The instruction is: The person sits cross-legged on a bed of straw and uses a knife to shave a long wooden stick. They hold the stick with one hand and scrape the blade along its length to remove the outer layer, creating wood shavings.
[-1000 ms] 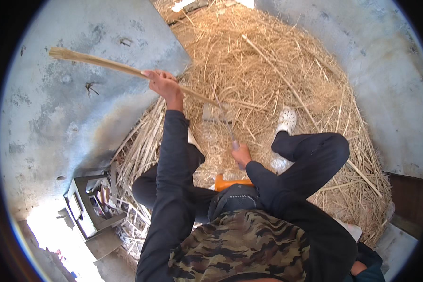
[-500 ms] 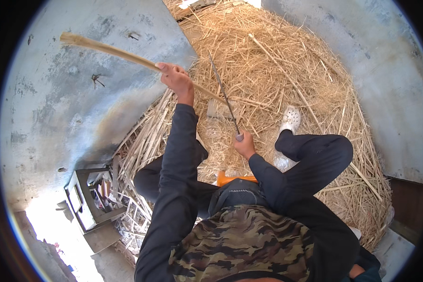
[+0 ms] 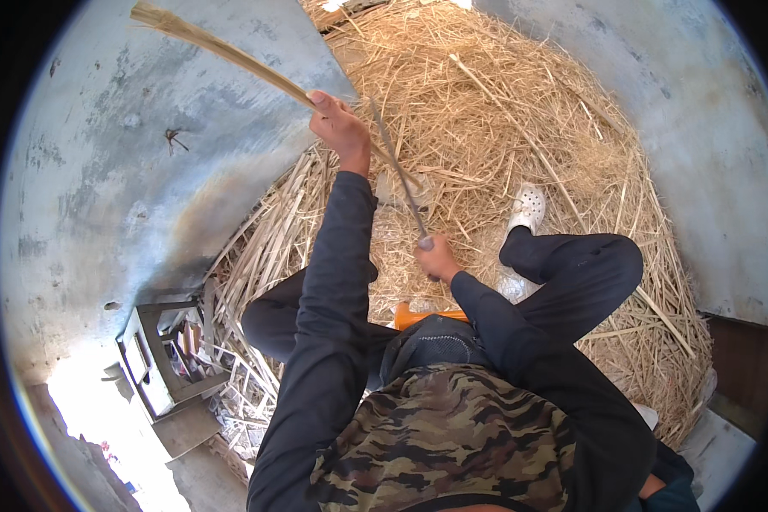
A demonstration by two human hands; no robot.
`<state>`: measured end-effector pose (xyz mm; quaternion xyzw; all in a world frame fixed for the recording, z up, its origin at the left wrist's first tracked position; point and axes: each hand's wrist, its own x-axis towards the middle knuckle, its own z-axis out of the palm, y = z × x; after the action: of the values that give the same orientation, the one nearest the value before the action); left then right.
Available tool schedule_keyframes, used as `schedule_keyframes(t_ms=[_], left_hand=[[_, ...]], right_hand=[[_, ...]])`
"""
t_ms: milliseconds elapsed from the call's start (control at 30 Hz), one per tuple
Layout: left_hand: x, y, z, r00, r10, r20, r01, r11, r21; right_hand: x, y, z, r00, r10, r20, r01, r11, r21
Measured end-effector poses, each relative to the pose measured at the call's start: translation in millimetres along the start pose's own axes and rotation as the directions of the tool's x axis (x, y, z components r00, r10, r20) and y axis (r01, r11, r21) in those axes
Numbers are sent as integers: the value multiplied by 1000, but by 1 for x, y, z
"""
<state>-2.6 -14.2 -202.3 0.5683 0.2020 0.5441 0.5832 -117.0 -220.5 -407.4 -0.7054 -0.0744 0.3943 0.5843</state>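
Observation:
My left hand [image 3: 343,130] is closed round a long pale bamboo strip [image 3: 230,56], which slants from the upper left down toward the middle. The strip's upper end looks frayed. My right hand [image 3: 438,258] grips the handle of a long, thin, dark-bladed knife [image 3: 401,175]. Its blade points up and away, crossing the strip's lower end just beyond my left hand. Whether the blade touches the strip I cannot tell.
Shavings and split strips [image 3: 486,111] cover the floor ahead. More strips [image 3: 260,222] lie heaped along the left wall [image 3: 102,171]. An orange seat [image 3: 410,316] is beneath me, and a wooden box frame [image 3: 166,358] stands at lower left. My white clog [image 3: 528,207] rests on the shavings.
My left hand and the bamboo strip have shifted to the right and slightly up. The knife's handle has moved a little left, its blade still crossing the strip.

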Motion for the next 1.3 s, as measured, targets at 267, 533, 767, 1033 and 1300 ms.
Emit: schedule_keyframes(t_ms=[267, 533, 767, 1033, 1300], left_hand=[[2, 4, -27, 995, -92, -33, 89, 991, -98], [-2, 10, -50, 989, -114, 95, 131, 971, -198], [-10, 2, -62, 972, -123, 200, 168, 959, -228], [1, -1, -66, 981, -123, 149, 156, 959, -235], [8, 0, -63, 989, -145, 27, 148, 966, -214]], right_hand=[[0, -20, 24, 975, 157, 156, -198, 934, 296], [59, -8, 33, 998, 56, 36, -62, 982, 181], [27, -84, 23, 983, -175, 61, 174, 984, 36], [59, 9, 6, 954, 298, 31, -300, 953, 50], [33, -59, 40, 970, -228, 89, 230, 973, -15]])
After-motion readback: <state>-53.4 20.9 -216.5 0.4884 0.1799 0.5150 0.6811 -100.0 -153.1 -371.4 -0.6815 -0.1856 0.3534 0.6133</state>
